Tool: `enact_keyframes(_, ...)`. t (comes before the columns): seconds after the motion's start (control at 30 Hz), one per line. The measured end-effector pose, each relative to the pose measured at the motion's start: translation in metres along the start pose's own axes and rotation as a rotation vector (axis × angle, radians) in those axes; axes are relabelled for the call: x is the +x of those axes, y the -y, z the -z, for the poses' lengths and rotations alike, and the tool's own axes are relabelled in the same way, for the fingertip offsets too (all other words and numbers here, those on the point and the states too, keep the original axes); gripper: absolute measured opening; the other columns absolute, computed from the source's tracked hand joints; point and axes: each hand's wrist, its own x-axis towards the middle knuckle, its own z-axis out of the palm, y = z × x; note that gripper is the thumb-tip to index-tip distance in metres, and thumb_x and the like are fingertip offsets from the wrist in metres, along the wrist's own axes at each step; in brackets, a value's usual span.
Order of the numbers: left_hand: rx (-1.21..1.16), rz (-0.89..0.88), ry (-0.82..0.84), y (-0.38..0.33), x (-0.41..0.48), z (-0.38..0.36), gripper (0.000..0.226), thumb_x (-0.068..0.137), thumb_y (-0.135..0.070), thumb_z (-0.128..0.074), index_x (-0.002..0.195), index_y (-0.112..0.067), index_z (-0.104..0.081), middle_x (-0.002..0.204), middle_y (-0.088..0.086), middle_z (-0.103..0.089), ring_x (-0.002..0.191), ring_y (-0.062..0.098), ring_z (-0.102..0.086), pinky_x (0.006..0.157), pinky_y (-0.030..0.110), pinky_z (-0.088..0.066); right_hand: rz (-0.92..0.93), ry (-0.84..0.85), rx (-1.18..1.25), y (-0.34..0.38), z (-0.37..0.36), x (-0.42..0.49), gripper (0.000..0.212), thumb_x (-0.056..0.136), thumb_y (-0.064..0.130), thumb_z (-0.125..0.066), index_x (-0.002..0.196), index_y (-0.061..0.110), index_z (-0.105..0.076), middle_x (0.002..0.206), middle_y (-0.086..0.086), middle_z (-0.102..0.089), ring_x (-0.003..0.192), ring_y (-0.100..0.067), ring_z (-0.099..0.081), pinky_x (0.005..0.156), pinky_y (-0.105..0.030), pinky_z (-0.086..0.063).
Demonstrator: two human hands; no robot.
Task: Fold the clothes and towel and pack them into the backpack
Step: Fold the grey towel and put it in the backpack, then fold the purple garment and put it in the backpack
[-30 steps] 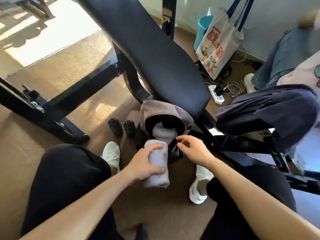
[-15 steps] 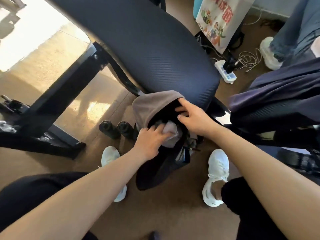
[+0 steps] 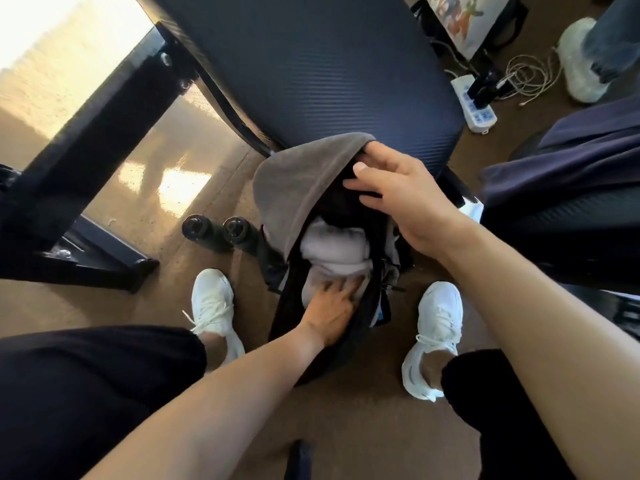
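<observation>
no legible text, labels or numbers

A ribbed dark pad [image 3: 311, 64] on a black metal frame [image 3: 104, 133] fills the top of the view above the brown floor [image 3: 363, 427]. Two black cylinders [image 3: 195, 230] stand side by side near the left white sneaker [image 3: 213, 306], with the right white sneaker [image 3: 436, 327] well apart. At the upper right a white power strip [image 3: 474, 105] lies beside a coiled white cable [image 3: 530, 74] and a printed tote bag [image 3: 464, 19].
</observation>
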Motion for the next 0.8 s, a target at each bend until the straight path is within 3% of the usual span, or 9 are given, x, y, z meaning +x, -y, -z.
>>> enact_keyframes(0.13,-0.071,0.058,0.039,0.020,0.013,0.016,0.053,0.104,-0.014,-0.041,0.157,-0.017,-0.035,0.166,0.005,-0.023,0.140,0.035,-0.042,0.111,0.047,-0.033,0.036,0.018,0.030,-0.001,0.000,-0.002,0.032,0.105,0.017,-0.050,0.126,0.037,-0.062,0.132,0.018,-0.066,0.125,-0.004,-0.059,0.108,-0.036,-0.047)
enact_keyframes(0.23,-0.026,0.163,0.083,0.032,0.030,0.035,0.041,0.107,-0.016,-0.036,0.147,-0.016,-0.047,0.152,0.010,-0.047,0.135,0.033,-0.050,0.108,0.044,-0.036,0.078,0.023,0.040,-0.001,0.000,-0.006,0.034,0.105,0.011,-0.049,0.130,0.030,-0.062,0.130,0.017,-0.067,0.124,0.003,-0.058,0.091,-0.012,-0.048)
enact_keyframes(0.3,-0.009,0.239,0.115,0.031,0.041,0.037,0.040,0.109,-0.017,-0.034,0.146,-0.015,-0.048,0.147,0.012,-0.052,0.134,0.032,-0.050,0.107,0.042,-0.037,0.094,0.037,0.040,-0.001,0.001,-0.008,0.034,0.104,0.009,-0.048,0.126,0.030,-0.062,0.125,0.020,-0.068,0.122,0.005,-0.059,0.085,-0.004,-0.046)
enact_keyframes(0.47,-0.088,0.201,0.200,0.035,0.062,0.025,0.046,0.109,-0.023,-0.033,0.154,-0.020,-0.037,0.158,0.011,-0.037,0.140,0.035,-0.042,0.109,0.049,-0.036,0.083,0.098,-0.071,-0.003,0.010,-0.008,0.038,0.103,0.008,-0.051,0.116,0.042,-0.060,0.112,0.031,-0.069,0.117,0.004,-0.063,0.084,-0.009,-0.049)
enact_keyframes(0.57,-0.187,0.164,0.178,0.043,0.054,0.018,0.052,0.106,-0.020,-0.040,0.157,-0.021,-0.032,0.166,0.005,-0.021,0.148,0.034,-0.029,0.117,0.051,-0.028,0.054,0.139,-0.150,-0.006,0.015,-0.010,0.040,0.102,0.012,-0.055,0.126,0.044,-0.055,0.121,0.021,-0.069,0.114,-0.001,-0.066,0.083,-0.017,-0.053)
enact_keyframes(0.63,-0.229,0.155,0.120,0.047,0.043,0.017,0.052,0.102,-0.022,-0.048,0.153,-0.024,-0.041,0.168,0.004,-0.019,0.152,0.034,-0.021,0.121,0.052,-0.025,0.044,0.123,-0.165,-0.009,0.018,-0.014,0.041,0.101,0.010,-0.057,0.126,0.043,-0.055,0.114,0.014,-0.072,0.106,-0.007,-0.070,0.078,-0.015,-0.053)
enact_keyframes(0.73,-0.320,0.135,-0.004,0.052,0.023,0.023,0.042,0.098,-0.027,-0.055,0.140,-0.028,-0.060,0.162,0.005,-0.033,0.147,0.034,-0.033,0.119,0.048,-0.031,0.018,0.104,-0.223,-0.017,0.022,-0.021,0.047,0.098,0.011,-0.062,0.142,0.026,-0.053,0.115,0.004,-0.073,0.102,-0.015,-0.072,0.079,-0.016,-0.052)
enact_keyframes(0.8,-0.431,0.155,-0.073,0.053,0.008,0.037,0.035,0.096,-0.029,-0.054,0.128,-0.030,-0.068,0.152,0.005,-0.047,0.137,0.032,-0.046,0.114,0.042,-0.039,0.023,0.114,-0.283,-0.023,0.025,-0.026,0.046,0.097,0.012,-0.064,0.142,0.022,-0.056,0.112,0.002,-0.074,0.100,-0.018,-0.072,0.082,-0.021,-0.051)
